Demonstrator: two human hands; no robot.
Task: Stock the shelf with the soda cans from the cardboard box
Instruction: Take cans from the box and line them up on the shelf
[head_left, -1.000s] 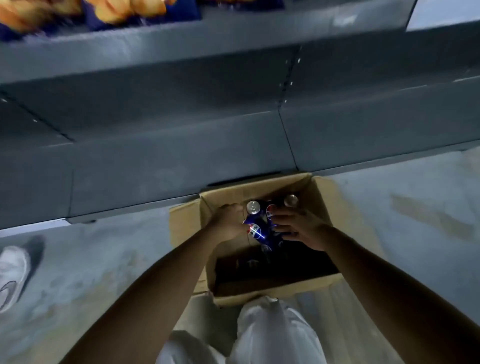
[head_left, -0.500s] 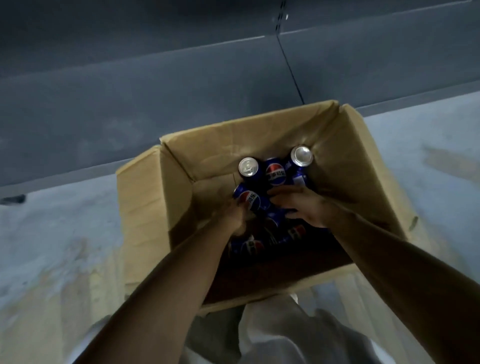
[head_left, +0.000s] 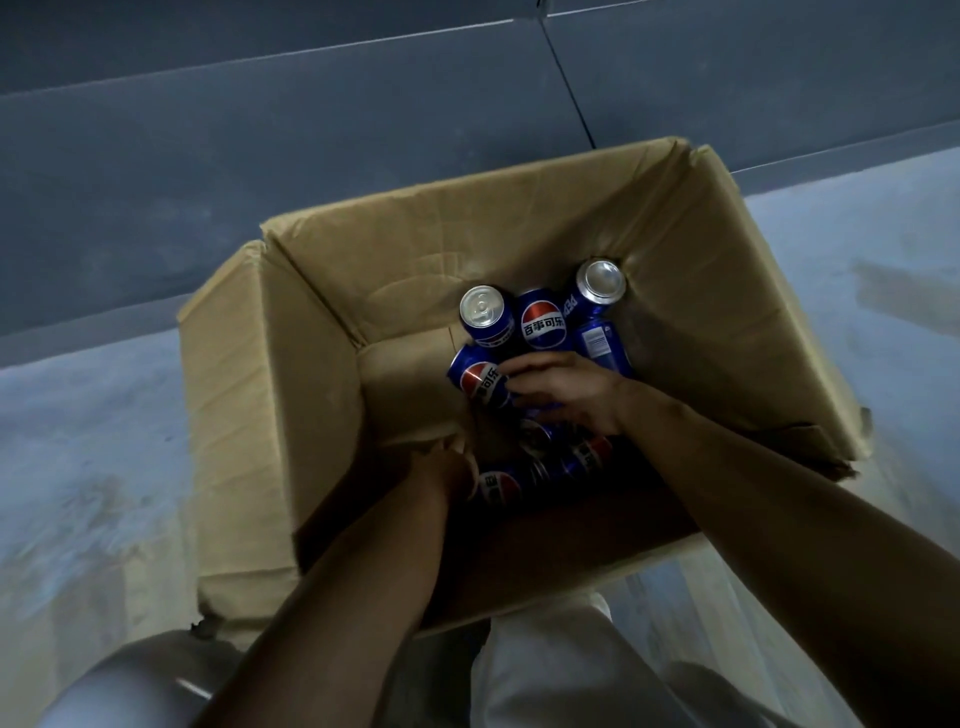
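Note:
An open cardboard box (head_left: 291, 395) stands on the floor in front of the dark grey shelf (head_left: 363, 130). Several blue soda cans lie inside it. Two upright cans (head_left: 483, 312) (head_left: 600, 286) stand at the far side with a third can (head_left: 543, 325) between them. My right hand (head_left: 566, 389) is down among the cans, its fingers curled around a tilted can (head_left: 478, 379). My left hand (head_left: 447, 467) reaches deeper into the box beside a lying can (head_left: 498, 486). It is blurred and its fingers are hidden.
The box's flaps stand open on the left (head_left: 234, 364) and right (head_left: 753, 291). Grey-blue floor (head_left: 93, 441) lies on both sides. My white-clad knees (head_left: 571, 670) are just below the box's near edge.
The view has dropped closer over the box. My left hand has left the tilted can and sunk lower into the box. My right hand stays among the cans.

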